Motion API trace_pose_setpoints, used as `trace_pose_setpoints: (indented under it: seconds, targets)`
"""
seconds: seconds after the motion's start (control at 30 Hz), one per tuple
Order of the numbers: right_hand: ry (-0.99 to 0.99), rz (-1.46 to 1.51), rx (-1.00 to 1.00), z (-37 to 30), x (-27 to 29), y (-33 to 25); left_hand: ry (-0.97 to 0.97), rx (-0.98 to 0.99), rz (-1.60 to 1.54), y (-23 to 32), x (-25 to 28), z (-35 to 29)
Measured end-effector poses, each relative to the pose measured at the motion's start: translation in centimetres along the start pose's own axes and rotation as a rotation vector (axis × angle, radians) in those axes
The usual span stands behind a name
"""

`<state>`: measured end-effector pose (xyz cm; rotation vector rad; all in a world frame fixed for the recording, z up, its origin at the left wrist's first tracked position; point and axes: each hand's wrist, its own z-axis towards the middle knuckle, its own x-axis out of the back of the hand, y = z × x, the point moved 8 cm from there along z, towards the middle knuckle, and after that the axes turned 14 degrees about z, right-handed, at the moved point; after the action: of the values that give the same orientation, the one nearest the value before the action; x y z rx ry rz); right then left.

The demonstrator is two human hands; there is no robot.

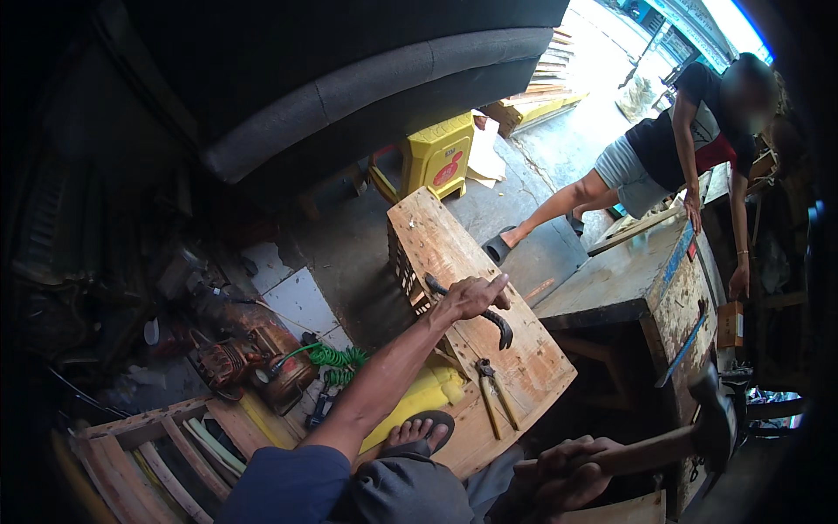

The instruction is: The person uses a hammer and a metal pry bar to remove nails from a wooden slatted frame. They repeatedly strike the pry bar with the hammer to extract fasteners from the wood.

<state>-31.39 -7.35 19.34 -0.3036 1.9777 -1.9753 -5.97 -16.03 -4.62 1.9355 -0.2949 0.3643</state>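
Observation:
My left hand is closed around a dark curved metal bar, pressing it to the top of a worn wooden bench. One finger or thumb sticks out to the right. Both ends of the bar show beyond the hand. At the lower right, my right hand grips the wooden handle of a hammer. Its dark metal head is raised to the right, beyond the bench edge. A pair of pincers with yellow handles lies on the bench, nearer to me than the bar.
A person leans over a worktable on the right. Behind the bench stands a yellow plastic stool, below a dark padded furniture piece. An air compressor with a green coiled hose and a slatted wooden frame are at left.

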Motion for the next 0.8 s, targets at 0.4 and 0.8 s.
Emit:
trace_pose_setpoints:
  seconds: [0.4, 0.8]
  targets:
    - [-0.102, -0.718, 0.165, -1.3, 1.0, -1.5, 0.574, -0.437, 0.627, -2.0, -8.2, -3.0]
    - [0.024, -0.862, -0.299, -5.2, 5.9, 7.1, 0.172, -0.641, 0.781, -3.2, -7.7, -2.7]
